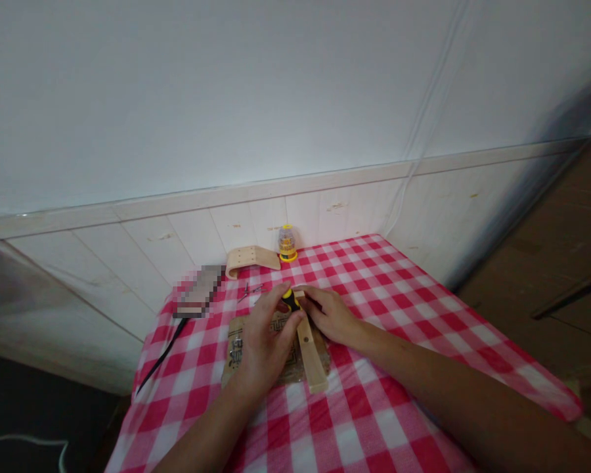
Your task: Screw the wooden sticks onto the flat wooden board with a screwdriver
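Note:
My left hand [270,328] is closed around a short screwdriver [291,300] with a black and yellow handle. The tool lies against the upper part of a pale wooden bar [311,358] that has a dark hole in it. On the bar's far end, my right hand [332,315] is closed, its fingers gripping the wood from the right side. Beneath the bar lies a brown packet [239,341] with dark printed patterns, partly covered by my left hand. Several screws [251,290] rest on the cloth just beyond that hand. The screwdriver's tip is hidden.
A curved wooden piece with small holes [251,258] stands by the wall, beside a clear container with a yellow base and top [287,244]. A blurred-out device [199,292] with a black strap lies at the left edge of the red checked tablecloth [374,295].

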`<state>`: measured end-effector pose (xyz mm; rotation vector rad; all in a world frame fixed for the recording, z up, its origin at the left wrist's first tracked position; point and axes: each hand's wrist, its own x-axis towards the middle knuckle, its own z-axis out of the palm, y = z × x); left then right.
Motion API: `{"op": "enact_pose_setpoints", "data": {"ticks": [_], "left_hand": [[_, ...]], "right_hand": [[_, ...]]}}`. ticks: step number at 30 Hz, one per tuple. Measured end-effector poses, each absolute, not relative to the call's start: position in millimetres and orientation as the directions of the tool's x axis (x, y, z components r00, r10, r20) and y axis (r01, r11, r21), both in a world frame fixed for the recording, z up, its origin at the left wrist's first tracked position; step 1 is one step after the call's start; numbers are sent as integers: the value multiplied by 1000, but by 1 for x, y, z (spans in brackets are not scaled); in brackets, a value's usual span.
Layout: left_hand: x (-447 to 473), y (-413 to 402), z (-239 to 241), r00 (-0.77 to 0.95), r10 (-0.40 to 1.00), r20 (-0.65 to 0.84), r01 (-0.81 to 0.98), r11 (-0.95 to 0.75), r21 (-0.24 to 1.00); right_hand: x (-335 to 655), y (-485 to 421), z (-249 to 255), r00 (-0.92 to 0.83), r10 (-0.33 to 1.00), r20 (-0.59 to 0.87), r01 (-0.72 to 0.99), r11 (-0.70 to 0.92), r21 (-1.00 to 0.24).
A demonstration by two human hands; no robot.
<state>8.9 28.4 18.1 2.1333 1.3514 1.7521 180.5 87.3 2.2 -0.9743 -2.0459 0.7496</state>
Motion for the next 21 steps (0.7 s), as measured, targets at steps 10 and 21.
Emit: {"op": "enact_pose_setpoints", "data": {"ticks": [10,21], "left_hand": [[9,30,11,-118,792,598,459,-491,740],[9,30,14,-89,819,567,428,-483,764]], "right_hand": [[180,86,3,-439,823,360,392,536,-747],[180,87,2,-445,824,351,394,532,-749]]}}
